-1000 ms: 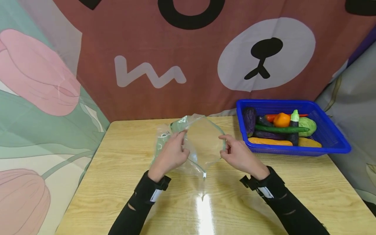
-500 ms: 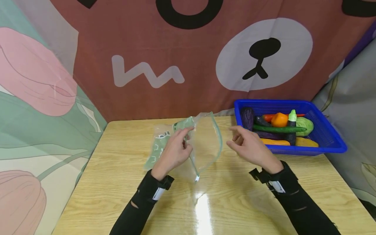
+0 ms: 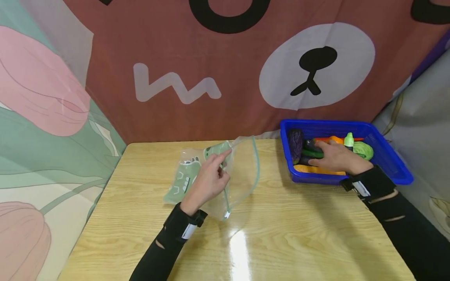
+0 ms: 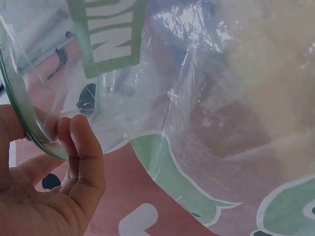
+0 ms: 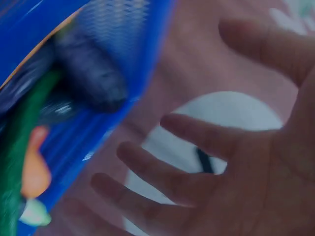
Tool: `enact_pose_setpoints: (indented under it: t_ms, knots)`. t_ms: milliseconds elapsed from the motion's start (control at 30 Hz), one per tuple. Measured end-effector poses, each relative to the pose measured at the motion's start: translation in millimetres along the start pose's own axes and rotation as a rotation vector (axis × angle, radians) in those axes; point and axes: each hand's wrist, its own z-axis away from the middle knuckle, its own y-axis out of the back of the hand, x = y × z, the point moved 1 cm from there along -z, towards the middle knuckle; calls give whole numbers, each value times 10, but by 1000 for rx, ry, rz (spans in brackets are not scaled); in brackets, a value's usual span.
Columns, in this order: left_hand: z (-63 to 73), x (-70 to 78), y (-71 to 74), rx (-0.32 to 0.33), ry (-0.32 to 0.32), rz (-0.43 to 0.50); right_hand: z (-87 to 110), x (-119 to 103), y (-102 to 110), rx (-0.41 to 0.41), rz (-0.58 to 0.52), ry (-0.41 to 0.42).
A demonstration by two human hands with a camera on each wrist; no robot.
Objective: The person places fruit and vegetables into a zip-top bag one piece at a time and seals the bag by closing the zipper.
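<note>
On the left we see a cloth [image 3: 21, 168] printed with pink tulips on green and cream, hanging beside the table [image 3: 133, 234], whose pale wood-grain top is glossy. Behind the table spreads a reddish-brown cloth [image 3: 242, 113] bearing a white zigzag and a bear's muzzle. Left of the table's middle, we find a clear zip bag [image 3: 242, 171] with green print, its mouth facing right, its white slider [image 3: 227, 214] toward the near edge. Our left hand [image 3: 205, 183] pinches the bag's green rim between thumb and curled fingers. A bright light reflection [image 3: 239, 253] lies on the wood nearer us. At the table's far right corner stands a blue plastic basket [image 3: 316, 178] holding a dark purple eggplant [image 3: 295, 142], a cucumber [image 3: 312, 153], an orange pepper [image 3: 336, 139] and a green cabbage [image 3: 363, 150]. Our right hand [image 3: 337, 158] is over these vegetables, fingers spread and grasping nothing; we cannot tell whether it touches any. Furthest right hangs a greyish cloth [image 3: 415, 128].
</note>
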Motion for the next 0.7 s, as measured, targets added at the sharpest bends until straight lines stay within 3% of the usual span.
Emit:
enact_pose_setpoints:
  t_ms: [267,500,700]
  knots:
    - [16,10,35,12,-40,-5,-190,289,-73,-312,79,-17]
    - [18,6,29,11,-38,12,-338,312,-130,-328,132,25]
    - [18,6,23,10,-26,23,-421,399,-195,-451,151,28]
